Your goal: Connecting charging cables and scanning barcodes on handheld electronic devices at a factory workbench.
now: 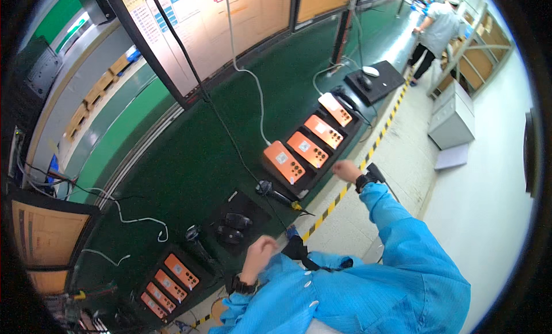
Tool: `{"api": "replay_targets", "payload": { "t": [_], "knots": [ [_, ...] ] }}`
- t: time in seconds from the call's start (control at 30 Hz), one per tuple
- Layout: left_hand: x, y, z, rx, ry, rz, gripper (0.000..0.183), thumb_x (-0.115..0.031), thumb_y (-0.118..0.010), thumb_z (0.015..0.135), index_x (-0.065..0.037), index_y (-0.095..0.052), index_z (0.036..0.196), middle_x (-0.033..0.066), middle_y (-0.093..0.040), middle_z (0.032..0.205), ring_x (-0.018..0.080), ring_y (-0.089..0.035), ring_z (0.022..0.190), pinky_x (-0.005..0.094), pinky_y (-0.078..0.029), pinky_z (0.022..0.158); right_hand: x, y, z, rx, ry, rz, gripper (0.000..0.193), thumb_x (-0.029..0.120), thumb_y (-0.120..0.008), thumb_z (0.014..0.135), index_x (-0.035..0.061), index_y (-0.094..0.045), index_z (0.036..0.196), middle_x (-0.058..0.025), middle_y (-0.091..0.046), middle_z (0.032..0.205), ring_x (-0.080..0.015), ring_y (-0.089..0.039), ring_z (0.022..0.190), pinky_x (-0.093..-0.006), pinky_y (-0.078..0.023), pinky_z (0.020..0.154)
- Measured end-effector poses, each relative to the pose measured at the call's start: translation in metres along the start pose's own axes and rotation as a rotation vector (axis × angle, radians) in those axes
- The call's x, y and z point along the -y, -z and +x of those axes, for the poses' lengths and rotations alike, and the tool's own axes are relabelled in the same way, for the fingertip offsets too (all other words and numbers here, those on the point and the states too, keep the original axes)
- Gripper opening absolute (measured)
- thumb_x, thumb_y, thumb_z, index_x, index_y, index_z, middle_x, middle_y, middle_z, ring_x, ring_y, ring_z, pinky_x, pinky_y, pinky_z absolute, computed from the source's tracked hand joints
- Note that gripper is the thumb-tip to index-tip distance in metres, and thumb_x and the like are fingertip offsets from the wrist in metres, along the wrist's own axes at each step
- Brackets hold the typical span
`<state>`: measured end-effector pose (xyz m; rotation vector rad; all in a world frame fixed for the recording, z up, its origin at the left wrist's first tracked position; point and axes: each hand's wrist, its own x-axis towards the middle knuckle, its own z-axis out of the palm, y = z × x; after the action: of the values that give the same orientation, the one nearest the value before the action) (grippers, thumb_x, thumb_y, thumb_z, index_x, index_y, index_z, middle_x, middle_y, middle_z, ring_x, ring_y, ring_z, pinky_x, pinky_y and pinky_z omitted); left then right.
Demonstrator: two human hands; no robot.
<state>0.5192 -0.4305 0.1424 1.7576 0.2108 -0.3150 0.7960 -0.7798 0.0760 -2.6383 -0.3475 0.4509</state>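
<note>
My right hand (347, 170) hangs at the bench's front edge, fingers curled in and nothing visible in them. Nearest to it is a row of several orange phones (307, 149) lying in a black tray (313, 177), camera lenses up. White cables reach the phones at both ends of that row. My left hand (261, 254) is in the air in front of a black mat (259, 210); motion blurs its fingers, and I see nothing held. Handheld scanners (265, 188) lie beside the mat. Another row of orange phones (171, 284) sits at the lower left.
Monitors (201, 35) stand along the back of the green bench (201, 144), with cables hanging across it. Two computer mice (368, 75) rest on a dark pad at the far right. A person (438, 32) stands in the aisle near a grey cabinet (453, 116).
</note>
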Motion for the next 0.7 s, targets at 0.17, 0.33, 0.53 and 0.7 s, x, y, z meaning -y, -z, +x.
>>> {"api": "replay_targets", "payload": {
  "t": [0.17, 0.33, 0.53, 0.7],
  "knots": [
    [-0.067, -0.026, 0.057, -0.048, -0.135, 0.254, 0.020, -0.017, -0.055, 0.087, -0.001, -0.064, 0.095, 0.0180, -0.066, 0.090, 0.0316, -0.065, 0.085, 0.0374, -0.052, 0.076, -0.004, 0.053, 0.090, -0.151, 0.091, 0.498, 0.034, 0.028, -0.060, 0.089, -0.0017, -0.064, 0.104, -0.0202, -0.068, 0.091, -0.0244, -0.066, 0.081, -0.0363, -0.051, 0.073],
    [-0.088, -0.068, 0.107, -0.013, -0.152, 0.267, 0.023, -0.023, -0.053, 0.088, -0.003, -0.062, 0.092, 0.0192, -0.064, 0.088, 0.0392, -0.062, 0.085, 0.0471, -0.049, 0.073, -0.104, 0.074, 0.221, -0.243, 0.253, -0.056, 0.046, 0.039, -0.055, 0.093, -0.0053, -0.062, 0.105, -0.0232, -0.065, 0.093, -0.0314, -0.063, 0.089, -0.0447, -0.047, 0.077],
    [-0.078, -0.129, 0.164, -0.386, 0.045, 0.176, 0.019, -0.022, -0.052, 0.089, -0.004, -0.059, 0.085, 0.0176, -0.062, 0.081, 0.0377, -0.061, 0.076, 0.0471, -0.047, 0.066, -0.143, 0.074, 0.400, -0.397, 0.240, -0.427, 0.053, 0.046, -0.052, 0.092, -0.0031, -0.064, 0.108, -0.0291, -0.063, 0.104, -0.0441, -0.060, 0.097, -0.0518, -0.047, 0.086],
    [-0.104, -0.172, 0.230, -0.387, 0.133, -0.020, 0.022, -0.023, -0.050, 0.093, -0.002, -0.055, 0.086, 0.0142, -0.059, 0.075, 0.0268, -0.060, 0.071, 0.0419, -0.044, 0.061, -0.142, 0.050, 0.440, -0.074, 0.354, -0.232, 0.058, 0.046, -0.052, 0.092, -0.0080, -0.067, 0.077, -0.0295, -0.063, 0.075, -0.0477, -0.061, 0.074, -0.0532, -0.046, 0.067]
  ]
}}
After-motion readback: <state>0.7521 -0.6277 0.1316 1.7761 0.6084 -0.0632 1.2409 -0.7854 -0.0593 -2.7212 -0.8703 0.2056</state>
